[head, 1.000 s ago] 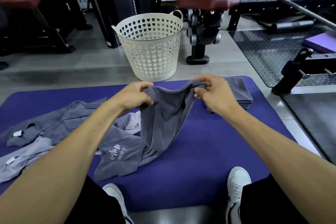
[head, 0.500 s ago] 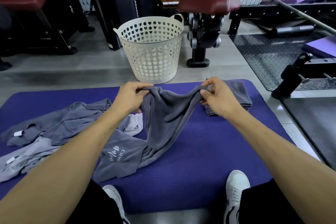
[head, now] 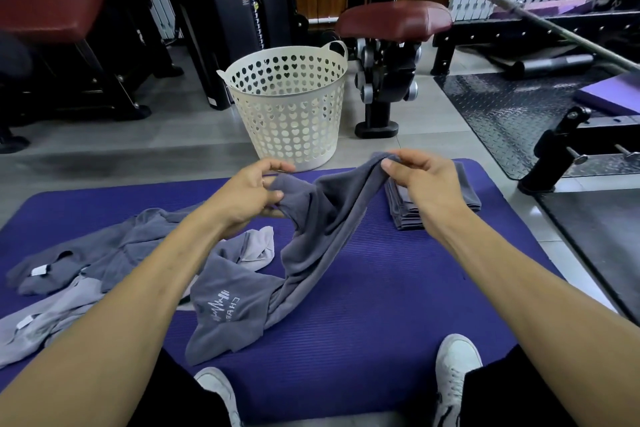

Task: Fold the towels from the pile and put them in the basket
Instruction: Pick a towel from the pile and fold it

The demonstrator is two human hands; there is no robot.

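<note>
A: 2 hands up over the purple mat (head: pixel 346 322); both on 1 dark grey towel (head: pixel 311 229); confirm?

B: Confirmed; left hand (head: pixel 247 196) has fingers and thumb curled, pinching an upper edge of the towel; right hand (head: pixel 424 184) pinches the other upper edge between thumb and fingers; cloth sags between the 2 grips.

A: Rest of that towel?

B: Hangs down from the hands and trails toward the person; lower end lies on the mat below the left forearm, white logo print facing up.

A: Pile?

B: Loose grey towels (head: pixel 79 270) heaped left of the left hand, under and beyond the left forearm; at least 2 shades, dark and pale; small white tags visible; exact count cannot be told.

A: Folded ones?

B: 1 folded stack (head: pixel 405 215) on the mat just behind and under the right hand; partly hidden by it; dark grey, edges layered.

A: Basket?

B: Cream basket (head: pixel 287 107) with heart-shaped holes, upright on the grey floor past the mat's far edge; beyond the hands, nearer the left; inside cannot be made out.

A: Surroundings?

B: Gym machine with maroon seat (head: pixel 394 19) past the right hand; barbell (head: pixel 554 28) far right; 2 white shoes (head: pixel 457 367) at the mat's near edge.
</note>
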